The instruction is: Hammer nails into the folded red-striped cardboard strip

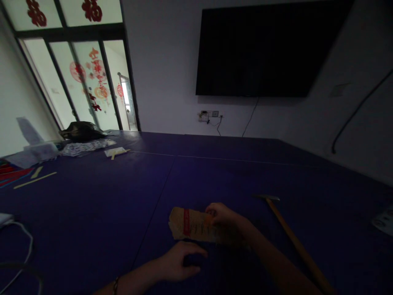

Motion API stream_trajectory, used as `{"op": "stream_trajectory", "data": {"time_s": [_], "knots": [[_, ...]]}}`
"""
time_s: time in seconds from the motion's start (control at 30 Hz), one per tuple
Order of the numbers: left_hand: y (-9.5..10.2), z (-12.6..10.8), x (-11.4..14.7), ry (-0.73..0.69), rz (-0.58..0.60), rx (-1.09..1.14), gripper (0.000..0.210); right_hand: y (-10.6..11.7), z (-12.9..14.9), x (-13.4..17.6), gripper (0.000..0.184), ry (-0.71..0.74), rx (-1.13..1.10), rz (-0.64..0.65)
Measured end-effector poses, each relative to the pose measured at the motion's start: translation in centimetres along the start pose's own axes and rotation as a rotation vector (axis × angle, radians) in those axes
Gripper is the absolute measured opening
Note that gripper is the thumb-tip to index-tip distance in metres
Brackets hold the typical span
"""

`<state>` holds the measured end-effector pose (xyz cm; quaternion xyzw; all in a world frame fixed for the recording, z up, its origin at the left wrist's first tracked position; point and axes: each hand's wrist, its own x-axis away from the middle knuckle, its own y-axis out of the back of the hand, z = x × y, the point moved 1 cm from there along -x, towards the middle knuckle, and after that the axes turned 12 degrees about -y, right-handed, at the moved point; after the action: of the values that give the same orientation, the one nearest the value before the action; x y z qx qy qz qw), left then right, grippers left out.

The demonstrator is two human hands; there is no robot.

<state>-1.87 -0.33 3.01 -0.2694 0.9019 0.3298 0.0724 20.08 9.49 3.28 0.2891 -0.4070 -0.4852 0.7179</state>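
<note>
A torn-edged piece of brown cardboard (199, 231) with a red strip and dark markings lies on the dark blue surface (123, 221) in front of me. My right hand (222, 215) is over its right part, fingers pinched together. A small orange patch shows at those fingertips; whether it is a held object or part of the cardboard is unclear. My left hand (178, 261) rests just below the cardboard, thumb and fingers apart in a loose curve, with nothing between them. To the right lies a long wooden-handled hammer (290, 231) with a narrow metal head.
White cables (29, 250) lie at the left edge. Farther back left are yellow strips (35, 180), a clear plastic box (38, 151), patterned sheets (87, 146) and a black bag (82, 130). A pale object (383, 221) sits at the right edge.
</note>
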Motion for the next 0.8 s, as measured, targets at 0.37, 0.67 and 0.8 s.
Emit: {"op": "stream_trajectory", "data": {"time_s": [0.37,0.67,0.8], "knots": [[-0.1,0.7,0.2,-0.018,-0.176,0.016,0.022,-0.3,-1.0,-1.9,0.039,-0.08,-0.031,0.081],[1.3,4.8,-0.3,0.239,-0.685,-0.086,0.048,-0.5,-1.1,-1.9,0.037,-0.12,-0.146,0.054],[1.4,5.5,-0.6,0.281,-0.562,-0.062,0.049,-0.4,-1.3,-1.5,0.036,-0.089,-0.282,0.04]]}}
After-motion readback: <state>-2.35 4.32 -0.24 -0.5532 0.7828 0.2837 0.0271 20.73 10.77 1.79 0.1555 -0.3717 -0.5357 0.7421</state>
